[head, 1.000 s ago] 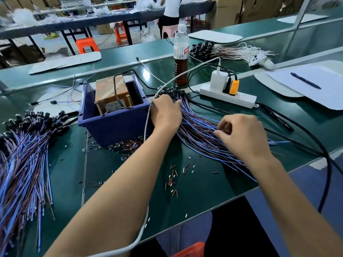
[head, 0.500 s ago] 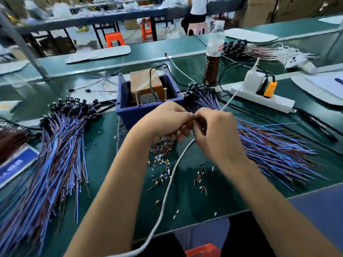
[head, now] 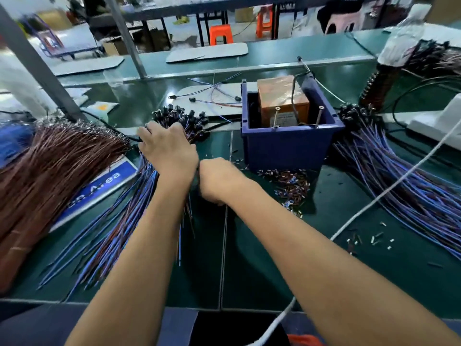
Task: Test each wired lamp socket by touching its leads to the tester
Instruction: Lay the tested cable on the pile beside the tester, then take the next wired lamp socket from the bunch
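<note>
On the left of the green bench lies a pile of wired lamp sockets [head: 182, 116], black heads far, blue and brown leads [head: 117, 236] fanned toward me. My left hand [head: 167, 151] rests on the pile's heads, fingers curled down into them. Touching its wrist, my right hand [head: 219, 181] is a fist over the leads; its grasp is hidden. The tester [head: 282, 96], an orange block with two upright screws, sits in a blue bin [head: 287, 146] right of both hands. A second socket pile [head: 399, 186] lies right of the bin.
A thick bundle of brown wires [head: 50, 168] and a blue sign [head: 99, 188] fill the far left. Cut insulation bits [head: 291, 186] litter the bench before the bin. A white cable [head: 386, 193] crosses the right side. A bottle [head: 399, 43] and white power strip [head: 439, 123] stand at far right.
Both hands left the right pile, met in front of the bin pinching one socket's leads, then swung left together onto the left pile. My view turned left with them.
</note>
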Motion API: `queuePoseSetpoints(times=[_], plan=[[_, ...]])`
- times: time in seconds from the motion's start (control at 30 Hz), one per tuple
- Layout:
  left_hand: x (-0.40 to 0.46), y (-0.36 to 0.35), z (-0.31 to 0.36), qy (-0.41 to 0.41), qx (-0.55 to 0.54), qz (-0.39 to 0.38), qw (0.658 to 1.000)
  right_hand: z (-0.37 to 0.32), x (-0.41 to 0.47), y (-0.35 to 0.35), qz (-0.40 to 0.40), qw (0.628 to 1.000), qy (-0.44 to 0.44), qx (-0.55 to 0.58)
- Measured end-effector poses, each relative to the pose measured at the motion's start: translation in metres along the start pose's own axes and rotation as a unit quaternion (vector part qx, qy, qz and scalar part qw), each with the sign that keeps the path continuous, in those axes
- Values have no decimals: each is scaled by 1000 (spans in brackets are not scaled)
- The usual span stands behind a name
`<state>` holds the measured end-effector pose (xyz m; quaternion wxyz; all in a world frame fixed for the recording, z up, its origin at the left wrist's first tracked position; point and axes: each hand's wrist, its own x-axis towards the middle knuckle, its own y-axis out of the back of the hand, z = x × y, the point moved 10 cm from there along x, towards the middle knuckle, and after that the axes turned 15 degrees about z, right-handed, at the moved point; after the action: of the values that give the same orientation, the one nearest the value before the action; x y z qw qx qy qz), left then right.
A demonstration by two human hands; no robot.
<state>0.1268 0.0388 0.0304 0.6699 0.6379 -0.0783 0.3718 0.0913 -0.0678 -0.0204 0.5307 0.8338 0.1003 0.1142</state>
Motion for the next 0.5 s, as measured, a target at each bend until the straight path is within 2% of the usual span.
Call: queuePoseSetpoints(times=[0.13, 0.33, 0.43, 0.5], plan=[[10, -22, -1, -31, 34, -29, 999, 2, 6, -11, 12, 999, -3, -50], [10, -18, -3, -10, -57, -9, 998, 5, 10, -14, 15, 1000, -13, -24], [8, 5, 7, -10, -109, 31, 994, 15, 8, -6, 64, 992, -55, 90], [12, 23, 19, -21, -190, 45, 981, 18, 6, 7, 126, 965, -71, 218]])
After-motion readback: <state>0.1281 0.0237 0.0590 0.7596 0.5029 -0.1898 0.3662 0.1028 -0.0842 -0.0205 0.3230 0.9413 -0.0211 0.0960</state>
